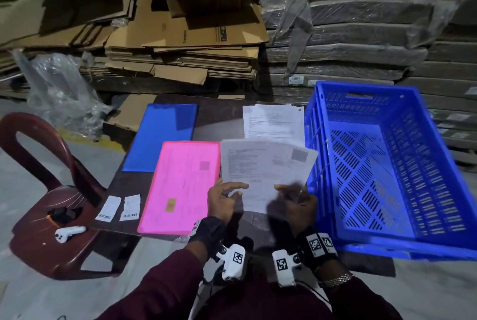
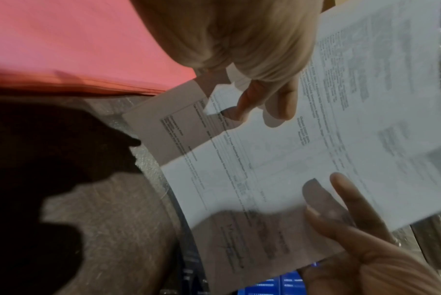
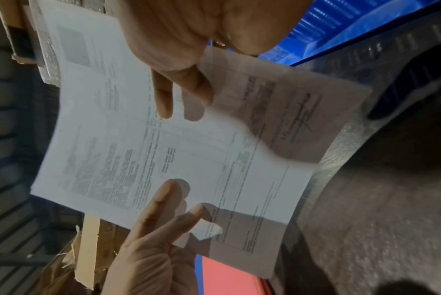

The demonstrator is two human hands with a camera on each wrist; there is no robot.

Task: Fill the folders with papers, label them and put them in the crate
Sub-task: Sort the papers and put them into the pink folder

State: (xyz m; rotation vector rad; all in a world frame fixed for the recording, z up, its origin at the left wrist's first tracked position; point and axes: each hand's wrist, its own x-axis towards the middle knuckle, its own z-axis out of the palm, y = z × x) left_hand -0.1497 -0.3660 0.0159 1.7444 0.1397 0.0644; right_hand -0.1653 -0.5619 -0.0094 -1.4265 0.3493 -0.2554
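Note:
Both hands hold a fanned sheaf of printed papers (image 1: 265,164) (image 2: 290,159) (image 3: 163,149) just above the table, between the pink folder and the crate. My left hand (image 1: 232,191) (image 2: 262,103) (image 3: 179,201) pinches the lower left edge, thumb on top. My right hand (image 1: 286,190) (image 3: 181,99) (image 2: 340,191), blurred, grips the lower right edge. The pink folder (image 1: 180,185) (image 2: 75,40) (image 3: 226,279) lies flat to the left with a sheet showing through it. A blue folder (image 1: 160,136) lies behind it. The blue crate (image 1: 382,164) (image 3: 340,30) stands on the right, nothing in it.
A stack of papers (image 1: 273,120) lies behind the held sheaf. Two barcode labels (image 1: 118,208) sit at the table's near left corner. A maroon plastic chair (image 1: 46,190) with a white controller (image 1: 69,233) stands left. Flattened cardboard (image 1: 180,43) is piled behind.

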